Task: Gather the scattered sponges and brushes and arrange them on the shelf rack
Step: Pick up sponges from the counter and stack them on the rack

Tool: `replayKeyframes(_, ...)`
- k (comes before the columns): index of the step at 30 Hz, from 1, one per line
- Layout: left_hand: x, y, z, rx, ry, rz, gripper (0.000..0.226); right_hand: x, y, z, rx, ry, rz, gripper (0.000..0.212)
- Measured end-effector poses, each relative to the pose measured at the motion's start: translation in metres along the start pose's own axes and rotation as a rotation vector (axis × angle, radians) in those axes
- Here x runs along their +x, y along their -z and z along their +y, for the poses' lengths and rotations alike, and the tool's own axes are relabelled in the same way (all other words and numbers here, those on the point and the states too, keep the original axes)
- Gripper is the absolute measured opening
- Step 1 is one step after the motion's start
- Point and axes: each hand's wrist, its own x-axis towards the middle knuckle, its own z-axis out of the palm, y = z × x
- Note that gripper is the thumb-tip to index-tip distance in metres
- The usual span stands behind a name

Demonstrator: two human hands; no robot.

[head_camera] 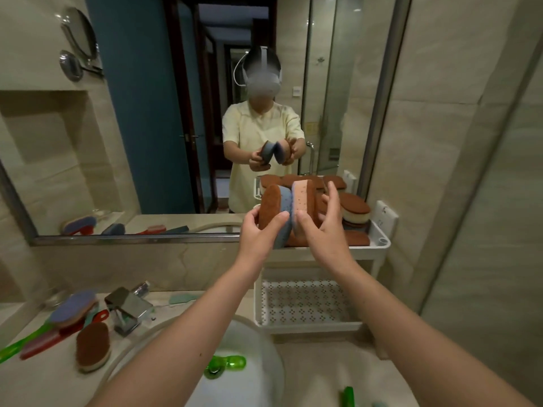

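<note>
My left hand (258, 230) grips an oval sponge with a brown scouring face and a blue back (271, 208). My right hand (323, 227) holds a second sponge, pink with a blue edge (302, 198), on its edge against the first. Both are raised over the top tier of the white shelf rack (379, 240), where several brown-topped sponges (354, 207) lie. The rack's lower perforated tier (305, 301) has nothing on it. On the counter at left lie a brown-topped sponge (92, 345), a blue-topped sponge (73, 308) and red and green brush handles (44, 337).
A white basin (244, 356) sits below my arms with a green brush piece (226, 364) inside; another green handle (349, 396) lies near the front edge. A chrome tap (129, 309) stands left of the basin. The wall mirror (176, 113) reflects a person behind the rack.
</note>
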Motion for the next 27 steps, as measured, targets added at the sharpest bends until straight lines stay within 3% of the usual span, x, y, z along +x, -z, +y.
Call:
replayKeyframes(3,-0.002,-0.015,0.001,0.026,-0.02,-0.052,0.063,0.003,0.018,0.004,0.012,-0.054,0.012,0.087)
replayKeyframes(9,-0.006,-0.035,0.008,0.022,-0.052,-0.15,0.036,0.011,0.037,0.004,0.106,-0.07,-0.056,0.055)
replayKeyframes(18,0.004,-0.046,0.009,0.041,-0.043,-0.238,0.042,0.026,0.058,0.007,0.216,-0.206,-0.016,0.02)
replayKeyframes(23,0.014,-0.042,0.005,0.214,-0.146,-0.205,0.073,0.033,0.068,0.013,0.058,-0.131,0.017,0.032)
replayKeyframes(27,0.02,-0.037,-0.001,0.393,-0.229,-0.181,0.074,0.033,0.075,0.017,-0.072,-0.025,-0.003,0.041)
